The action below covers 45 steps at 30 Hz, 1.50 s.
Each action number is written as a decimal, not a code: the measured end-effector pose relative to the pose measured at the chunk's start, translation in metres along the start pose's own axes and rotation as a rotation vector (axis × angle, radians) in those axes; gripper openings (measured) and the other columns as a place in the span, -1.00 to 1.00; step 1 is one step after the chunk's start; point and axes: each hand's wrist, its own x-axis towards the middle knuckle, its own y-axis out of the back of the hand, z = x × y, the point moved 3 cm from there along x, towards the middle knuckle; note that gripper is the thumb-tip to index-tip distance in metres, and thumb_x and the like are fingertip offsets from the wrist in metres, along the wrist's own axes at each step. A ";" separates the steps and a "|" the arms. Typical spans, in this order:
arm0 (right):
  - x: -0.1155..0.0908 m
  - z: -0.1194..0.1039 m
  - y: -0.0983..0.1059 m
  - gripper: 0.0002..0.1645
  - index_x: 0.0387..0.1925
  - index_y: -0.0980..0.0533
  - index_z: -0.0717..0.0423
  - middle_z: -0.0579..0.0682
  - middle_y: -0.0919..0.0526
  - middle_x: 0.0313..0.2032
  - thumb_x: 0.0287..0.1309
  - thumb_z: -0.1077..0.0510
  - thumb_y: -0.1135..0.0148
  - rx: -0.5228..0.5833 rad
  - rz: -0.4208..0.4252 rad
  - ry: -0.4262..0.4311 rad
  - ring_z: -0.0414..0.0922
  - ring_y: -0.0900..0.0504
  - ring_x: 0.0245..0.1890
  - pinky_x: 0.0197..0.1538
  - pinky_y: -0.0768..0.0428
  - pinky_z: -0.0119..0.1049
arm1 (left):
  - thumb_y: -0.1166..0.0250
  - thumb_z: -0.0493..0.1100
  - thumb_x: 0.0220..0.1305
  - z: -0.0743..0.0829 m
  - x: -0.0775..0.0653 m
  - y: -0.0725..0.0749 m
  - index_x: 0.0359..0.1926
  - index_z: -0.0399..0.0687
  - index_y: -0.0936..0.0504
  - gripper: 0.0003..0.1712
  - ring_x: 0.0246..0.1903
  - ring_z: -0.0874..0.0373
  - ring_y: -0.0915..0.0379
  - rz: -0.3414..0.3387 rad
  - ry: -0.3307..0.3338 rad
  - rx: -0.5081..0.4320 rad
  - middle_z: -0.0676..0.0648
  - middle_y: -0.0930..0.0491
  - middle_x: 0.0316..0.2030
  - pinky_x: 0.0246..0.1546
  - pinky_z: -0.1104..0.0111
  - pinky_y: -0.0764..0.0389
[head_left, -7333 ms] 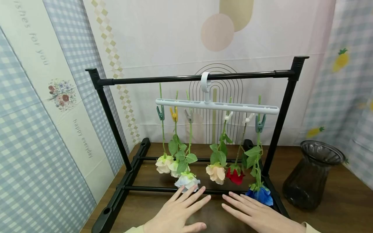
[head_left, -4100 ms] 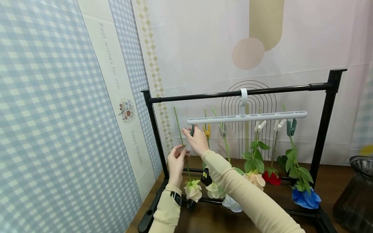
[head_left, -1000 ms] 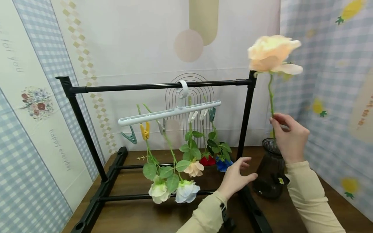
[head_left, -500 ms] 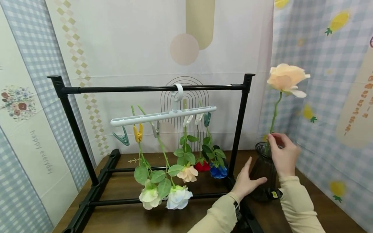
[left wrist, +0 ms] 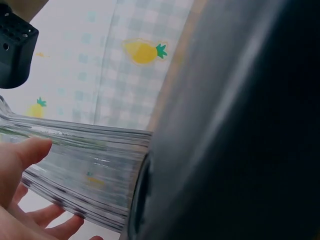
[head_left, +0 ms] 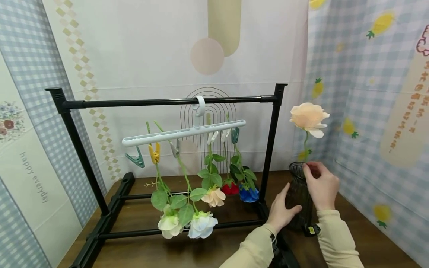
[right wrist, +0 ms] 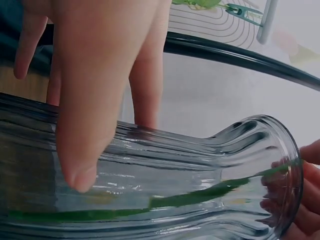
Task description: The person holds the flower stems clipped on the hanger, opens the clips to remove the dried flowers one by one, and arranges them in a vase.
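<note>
My right hand [head_left: 323, 186] pinches the stem of a peach rose [head_left: 309, 118] at the mouth of a dark, ribbed glass vase [head_left: 296, 191]. The bloom stands upright above the rim, and in the right wrist view the green stem [right wrist: 200, 197] runs down inside the glass. Lower down, my left hand [head_left: 281, 211] holds the vase body, thumb on one side and fingers on the other. The left wrist view shows that thumb [left wrist: 35, 150] against the clear ribbed wall [left wrist: 100, 160]. At the rack's left, a teal clip [head_left: 136, 160] hangs with nothing in it.
A black rack [head_left: 151, 101] stands left of the vase, its right foot under my left forearm. From its white hanger [head_left: 181, 133], clips hold several upside-down roses: a cream one [head_left: 170, 225], a pale blue one [head_left: 202, 225], peach, red [head_left: 229, 188] and blue [head_left: 248, 194] ones.
The peach rose came off the left teal clip and was carried right to the vase. Over the last second my right hand lowered its stem into the glass, while my left hand closed in on the vase.
</note>
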 end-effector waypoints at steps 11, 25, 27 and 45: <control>-0.008 -0.004 -0.008 -0.82 -0.29 -0.67 0.27 0.25 -0.73 -0.40 0.14 0.21 -0.29 -0.113 -0.102 0.167 0.21 -0.64 -0.41 -0.35 -0.49 0.11 | -0.37 0.02 0.16 0.001 0.009 0.000 0.41 0.44 -0.25 -0.19 0.19 0.13 -0.46 0.060 -0.029 0.153 0.08 -0.51 0.21 0.08 0.12 -0.48; -0.012 -0.021 -0.001 -0.87 -0.32 -0.67 0.29 0.25 -0.72 -0.42 0.12 0.28 -0.28 -0.050 0.002 0.203 0.06 -0.63 -0.44 -0.32 -0.48 -0.11 | -0.35 0.04 0.19 0.018 0.005 0.033 0.35 0.32 -0.37 -0.31 0.12 0.21 -0.52 -0.091 -0.016 0.300 0.10 -0.56 0.17 0.05 0.33 -0.53; -0.015 -0.030 0.004 -0.87 -0.31 -0.68 0.29 0.24 -0.72 -0.43 0.10 0.31 -0.28 0.041 0.072 0.223 -0.22 -0.61 -0.40 -0.28 -0.44 -0.37 | -0.33 0.04 0.21 0.024 -0.002 0.048 0.21 0.24 -0.53 -0.48 -0.01 0.27 -0.58 -0.154 -0.010 0.316 0.11 -0.65 0.04 -0.05 0.40 -0.56; -0.052 -0.173 -0.093 -0.74 -0.07 -0.62 0.11 0.03 -0.76 -0.30 0.19 0.30 -0.27 0.545 -0.493 0.380 -0.30 -0.67 -0.38 -0.30 -0.61 -0.48 | -0.22 -0.20 0.32 0.043 -0.091 0.281 -0.10 -0.20 -0.68 -0.79 -0.24 0.10 -0.67 0.347 -0.256 -0.155 -0.22 -0.72 -0.24 -0.12 0.44 -0.62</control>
